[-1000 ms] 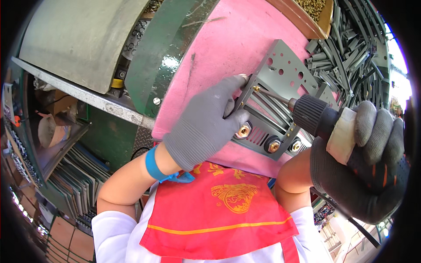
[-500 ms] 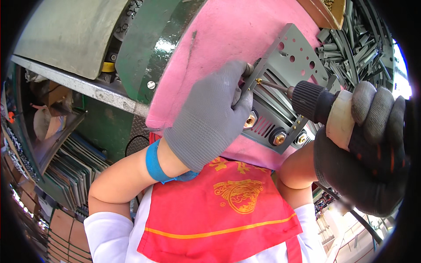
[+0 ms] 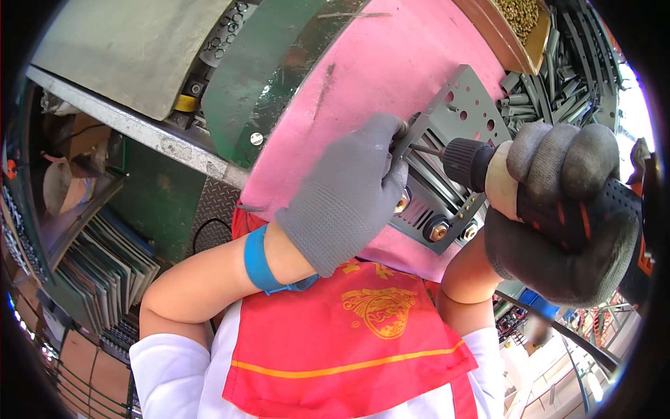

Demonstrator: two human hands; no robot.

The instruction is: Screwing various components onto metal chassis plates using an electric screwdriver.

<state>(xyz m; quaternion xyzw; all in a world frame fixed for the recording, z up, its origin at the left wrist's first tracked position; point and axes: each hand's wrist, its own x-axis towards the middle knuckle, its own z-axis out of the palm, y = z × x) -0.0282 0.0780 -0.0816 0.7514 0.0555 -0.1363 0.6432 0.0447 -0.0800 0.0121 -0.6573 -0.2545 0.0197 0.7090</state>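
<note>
Head view: left hand (image 3: 349,195), in a gray knit glove, pinches the left end flange of a dark gray perforated metal bracket (image 3: 457,112), thumb on the near side, fingers on the far side. Right hand (image 3: 562,167), in a gray and black glove, wraps its fingers round the body of a power screwdriver (image 3: 466,163), held roughly level, chuck pointing left. White wrap (image 3: 500,180) around the tool just behind the chuck. Thin driver bit (image 3: 426,149) runs from the chuck to the flange, just beside the left fingertips; cannot tell whether the tip sits in a screw.

Bracket lies tilted on a pink work surface (image 3: 377,77), right of the left hand, left of and partly behind the tool. Round holes in its far plate, slots in the near one. Brass hex fittings with dark collars along its near edge, one (image 3: 437,230) in plain sight, another partly covered by the left thumb.

Beyond: box (image 3: 481,28) of small brass pieces at far edge, pile of gray metal parts (image 3: 565,63) to its right. Green sheet (image 3: 258,77) left of the pink. Blue wristband (image 3: 257,262) on left wrist, red apron (image 3: 349,335) below.
</note>
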